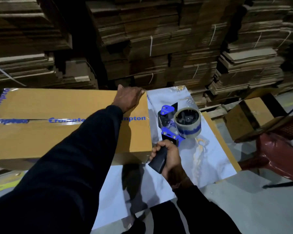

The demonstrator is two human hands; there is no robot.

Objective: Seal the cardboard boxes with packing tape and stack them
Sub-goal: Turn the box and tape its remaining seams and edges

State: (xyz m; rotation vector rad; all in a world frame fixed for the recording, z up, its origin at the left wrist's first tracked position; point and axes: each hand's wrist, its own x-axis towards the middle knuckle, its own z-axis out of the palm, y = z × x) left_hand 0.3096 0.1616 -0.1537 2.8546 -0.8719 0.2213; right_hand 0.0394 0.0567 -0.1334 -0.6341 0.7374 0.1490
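The cardboard box (pixel 61 132) lies flat on the pale marbled work surface (pixel 201 159), its long top seam already covered by a strip of clear packing tape (pixel 41 120) printed with blue lettering, so the main closing pass on this face looks done. The left hand (pixel 128 98) rests on the far right corner of the box, fingers curled over the far edge as if gripping it to steady or shift it. The right hand (pixel 169 157) is clamped around the black handle of the tape dispenser (pixel 178 125), which stands just beside the box's right end with its blue frame and a well-filled roll of tape pointing away from the person; its blade end is near the end wall of the box but does not appear to touch it. Whether the tape runs down over that end wall is hard to tell, since that face is in shadow and turned away. What is left, by my reading, is to finish or check the ends and then lift the box onto a stack. A smaller taped box (pixel 249 119) sits well apart at the right next to a red plastic chair (pixel 281 154), and bundles of flattened cartons (pixel 159 44) fill the background.
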